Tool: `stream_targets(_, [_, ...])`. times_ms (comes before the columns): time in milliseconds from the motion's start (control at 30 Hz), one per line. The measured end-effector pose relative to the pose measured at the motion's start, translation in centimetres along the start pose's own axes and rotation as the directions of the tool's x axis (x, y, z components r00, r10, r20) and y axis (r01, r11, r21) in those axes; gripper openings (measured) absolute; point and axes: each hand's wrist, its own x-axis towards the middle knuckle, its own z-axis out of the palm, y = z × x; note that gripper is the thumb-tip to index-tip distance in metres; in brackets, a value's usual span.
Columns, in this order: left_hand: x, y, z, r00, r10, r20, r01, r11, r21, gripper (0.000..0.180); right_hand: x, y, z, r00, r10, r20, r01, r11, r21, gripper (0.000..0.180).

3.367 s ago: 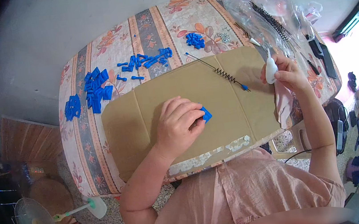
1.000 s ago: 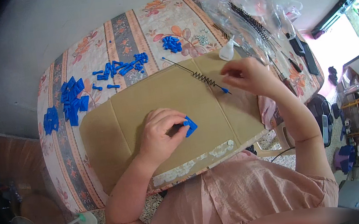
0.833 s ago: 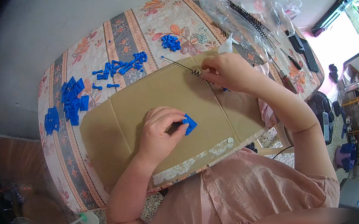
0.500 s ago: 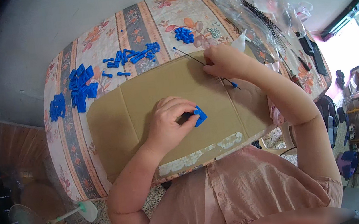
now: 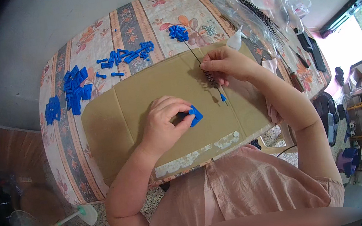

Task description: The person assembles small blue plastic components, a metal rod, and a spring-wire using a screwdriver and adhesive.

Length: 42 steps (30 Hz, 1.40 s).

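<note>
My left hand [image 5: 164, 122] pinches a flat blue plastic piece [image 5: 197, 115] between thumb and fingers, low over the cardboard sheet [image 5: 111, 130]. Part of that piece is hidden by the fingers. To the right and farther away, my right hand [image 5: 231, 65] grips a thin dark rod [image 5: 192, 53]. Below the fingers, a dark coiled spring [image 5: 210, 78] sits around the rod. A small blue cone-shaped tip [image 5: 223, 97] shows near the rod's lower end. The rod slants, its upper end reaching a small pile of blue parts [image 5: 178, 33].
Flat blue pieces [image 5: 77, 87] and smaller blue parts [image 5: 113, 58] lie on the flowered tablecloth [image 5: 90, 38]. A white squeeze bottle [image 5: 235, 41] stands beyond my right hand. Several long springs [image 5: 254, 9] rest on clear plastic at the back right, with a screwdriver [image 5: 295, 81] nearer.
The rod has swung steeper, and its coiled spring now shows below my right fingers. My left hand keeps the blue piece with little movement. The whole view has shifted slightly.
</note>
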Motion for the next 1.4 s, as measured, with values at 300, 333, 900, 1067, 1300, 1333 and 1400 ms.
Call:
stream_targets(300, [0.4,1.2,-1.4,0.999,-0.049,0.023,0.048,0.998,0.028,0.022,-0.7,-0.4,0.8,0.994,-0.107,0.015,0.085,0.859,0.506,0.023])
stream_targets(333, [0.4,1.1,-1.7,0.992,-0.122,-0.037,0.121,0.992,-0.025,0.020,-0.7,-0.8,0.9,0.987,-0.160,0.008,0.131,0.835,0.535,0.023])
stream_targets(900, [1.7,3.1,-3.1,0.904,-0.424,0.052,0.398,0.793,-0.462,0.014,-1.3,-5.4,5.6,0.887,-0.445,-0.121,0.459,0.821,0.341,0.023])
stream_targets(1067, [1.7,2.3,-2.4,0.972,-0.230,-0.041,0.212,0.943,-0.256,0.015,-3.2,-5.7,5.9,0.790,-0.612,-0.026,0.611,0.786,0.095,0.016])
stream_targets(1300, [1.8,3.3,-1.8,0.983,-0.153,-0.102,0.130,0.970,-0.207,0.014,-4.8,-5.8,5.3,0.729,-0.684,0.003,0.683,0.728,-0.053,0.016])
stream_targets(1333, [1.7,3.4,-1.9,0.983,-0.154,-0.101,0.131,0.970,-0.204,0.014,-4.8,-5.7,5.2,0.714,-0.700,0.009,0.698,0.711,-0.079,0.016])
stream_targets(1400, [1.8,3.4,-1.8,0.986,-0.152,-0.076,0.138,0.977,-0.165,0.014,-4.9,-5.4,5.1,0.699,-0.715,0.010,0.712,0.693,-0.111,0.016])
